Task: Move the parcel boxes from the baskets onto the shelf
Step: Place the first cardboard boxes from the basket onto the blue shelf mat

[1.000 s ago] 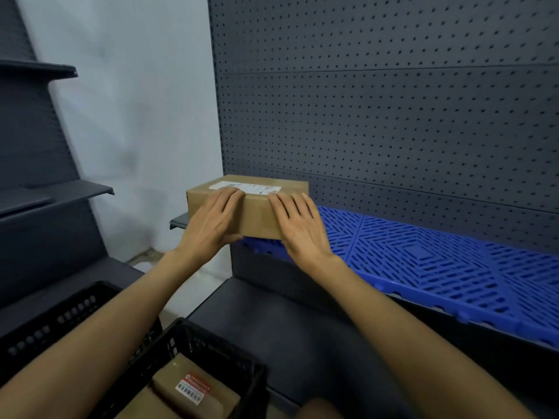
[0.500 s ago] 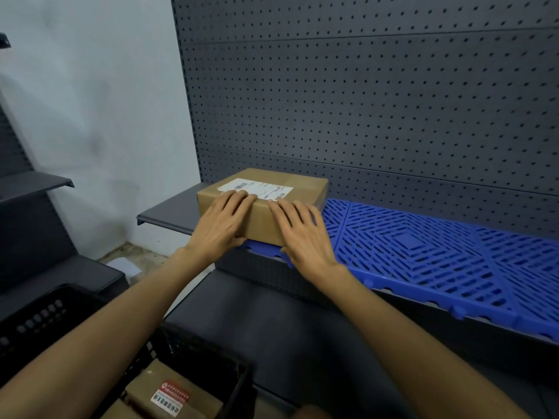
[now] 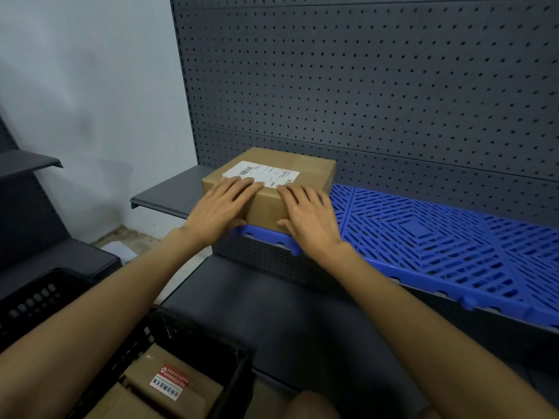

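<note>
A brown parcel box (image 3: 305, 167) with a white label on top sits on the left end of the blue slatted shelf mat (image 3: 429, 237), against the pegboard. My left hand (image 3: 219, 208) and my right hand (image 3: 308, 217) press flat on its near face, fingers straight and reaching over the top edge. At the bottom left a black basket (image 3: 239, 367) holds more brown parcel boxes (image 3: 172, 388), one with a red and white sticker.
A dark pegboard wall (image 3: 378, 86) backs the shelf. A lower dark shelf (image 3: 302, 322) runs under the blue mat. A second black basket (image 3: 33, 300) stands at the far left below another grey shelf unit (image 3: 27, 161).
Both hands have pushed the box further back onto the blue mat, so that it now sits lower and closer to the pegboard. The view has shifted toward the shelf.
</note>
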